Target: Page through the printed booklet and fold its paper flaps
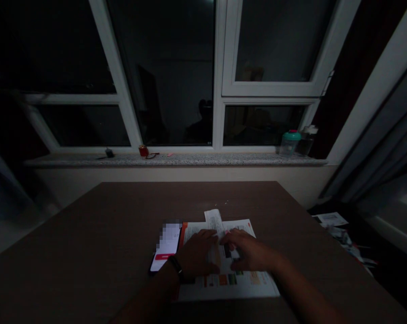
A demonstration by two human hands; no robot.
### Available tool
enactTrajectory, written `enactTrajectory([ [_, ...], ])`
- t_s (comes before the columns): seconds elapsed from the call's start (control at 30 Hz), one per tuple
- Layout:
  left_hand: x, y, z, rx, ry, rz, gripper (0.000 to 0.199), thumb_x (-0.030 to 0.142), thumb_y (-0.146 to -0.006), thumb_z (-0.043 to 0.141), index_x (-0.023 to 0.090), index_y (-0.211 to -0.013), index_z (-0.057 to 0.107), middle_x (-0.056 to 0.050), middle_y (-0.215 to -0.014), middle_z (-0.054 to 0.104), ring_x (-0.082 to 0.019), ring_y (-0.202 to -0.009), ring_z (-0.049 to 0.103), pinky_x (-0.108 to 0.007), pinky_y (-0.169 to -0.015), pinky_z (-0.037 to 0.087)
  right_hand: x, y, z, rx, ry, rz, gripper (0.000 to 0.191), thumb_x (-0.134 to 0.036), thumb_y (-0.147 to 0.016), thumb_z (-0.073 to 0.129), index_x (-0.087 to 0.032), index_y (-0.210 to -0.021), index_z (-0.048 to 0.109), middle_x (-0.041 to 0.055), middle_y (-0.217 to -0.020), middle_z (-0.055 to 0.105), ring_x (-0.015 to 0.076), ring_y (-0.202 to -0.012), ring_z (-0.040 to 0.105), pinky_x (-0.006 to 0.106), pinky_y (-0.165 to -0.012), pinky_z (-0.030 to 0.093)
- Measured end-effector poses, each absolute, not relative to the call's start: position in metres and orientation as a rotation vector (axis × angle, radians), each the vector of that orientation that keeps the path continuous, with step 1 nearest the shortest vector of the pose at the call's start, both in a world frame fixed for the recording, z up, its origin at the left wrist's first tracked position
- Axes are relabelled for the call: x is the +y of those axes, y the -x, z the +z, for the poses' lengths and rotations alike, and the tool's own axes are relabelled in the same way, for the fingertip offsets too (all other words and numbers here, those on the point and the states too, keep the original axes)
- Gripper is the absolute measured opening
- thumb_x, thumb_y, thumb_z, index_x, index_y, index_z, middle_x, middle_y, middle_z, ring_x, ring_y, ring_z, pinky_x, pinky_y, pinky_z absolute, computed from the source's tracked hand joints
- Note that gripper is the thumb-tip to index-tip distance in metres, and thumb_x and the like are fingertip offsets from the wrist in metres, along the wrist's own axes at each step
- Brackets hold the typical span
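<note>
A printed booklet (237,288) with an orange left edge lies on the brown table. Across its upper part lies a narrow paper strip (213,218) whose top sticks out past the far edge. My left hand (198,253), with a black band on the wrist, rests flat over the left of the page, fingers spread. On the right, my right hand (249,249) is bent over the page with its fingers curled; something small and pink shows at the fingertips, too dim to name. A phone (168,245) with a lit screen lies left of the booklet.
The brown table (122,216) reaches to a wall below a stone windowsill (190,159). On the sill stand a teal-lidded shaker (290,143), a clear bottle (306,140) and a small red jar (143,150). Papers (333,219) lie beyond the table's right edge.
</note>
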State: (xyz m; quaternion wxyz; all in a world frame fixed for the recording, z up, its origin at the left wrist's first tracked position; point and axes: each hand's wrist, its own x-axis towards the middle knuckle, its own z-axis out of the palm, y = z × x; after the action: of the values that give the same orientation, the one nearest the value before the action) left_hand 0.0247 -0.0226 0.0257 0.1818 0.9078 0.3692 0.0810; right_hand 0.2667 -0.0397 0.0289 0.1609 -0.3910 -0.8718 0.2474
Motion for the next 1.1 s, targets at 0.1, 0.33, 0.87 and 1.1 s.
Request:
enactTrajectory([
  [0.1,-0.022,-0.025,0.023,1.025,-2.569,0.242,0.081,0.048,-0.065,0.082,0.022,-0.134,0.048,-0.011,-0.147,0.041,-0.033,-0.134,0.035,-0.046,-0.11,0.03,-0.041,-0.267,0.031,-2.531,1.075,0.731,0.064,-0.022,-0.062,0.082,-0.024,-0.12,0.055,0.0021,-0.101,0.058,0.0224,-0.097,0.05,0.034,-0.088,0.039],
  [0.33,-0.02,-0.024,0.019,1.018,-2.577,0.269,0.081,0.048,-0.065,0.082,0.023,-0.134,0.048,-0.01,-0.146,0.042,-0.033,-0.134,0.036,-0.047,-0.109,0.031,-0.042,-0.265,0.031,-2.517,1.037,0.714,0.057,-0.022,-0.064,0.081,-0.023,-0.116,0.057,0.0017,-0.098,0.058,0.0211,-0.094,0.052,0.033,-0.085,0.039],
  [0.87,-0.019,-0.02,0.025,0.931,-2.589,0.239,0.083,0.049,-0.065,0.081,0.023,-0.136,0.047,-0.011,-0.147,0.041,-0.033,-0.133,0.038,-0.045,-0.109,0.032,-0.036,-0.262,0.018,-2.407,1.041,0.593,0.033,-0.016,-0.072,0.072,-0.023,-0.102,0.061,-0.0006,-0.087,0.057,0.0187,-0.088,0.054,0.032,-0.084,0.039],
  [1.1,-0.017,-0.02,0.023,0.929,-2.596,0.239,0.084,0.048,-0.063,0.083,0.02,-0.135,0.049,-0.012,-0.146,0.042,-0.033,-0.133,0.037,-0.045,-0.11,0.031,-0.035,-0.259,0.017,-2.45,1.023,0.58,0.034,-0.014,-0.069,0.072,-0.023,-0.1,0.06,-0.0018,-0.085,0.057,0.0174,-0.084,0.054,0.031,-0.082,0.038],
])
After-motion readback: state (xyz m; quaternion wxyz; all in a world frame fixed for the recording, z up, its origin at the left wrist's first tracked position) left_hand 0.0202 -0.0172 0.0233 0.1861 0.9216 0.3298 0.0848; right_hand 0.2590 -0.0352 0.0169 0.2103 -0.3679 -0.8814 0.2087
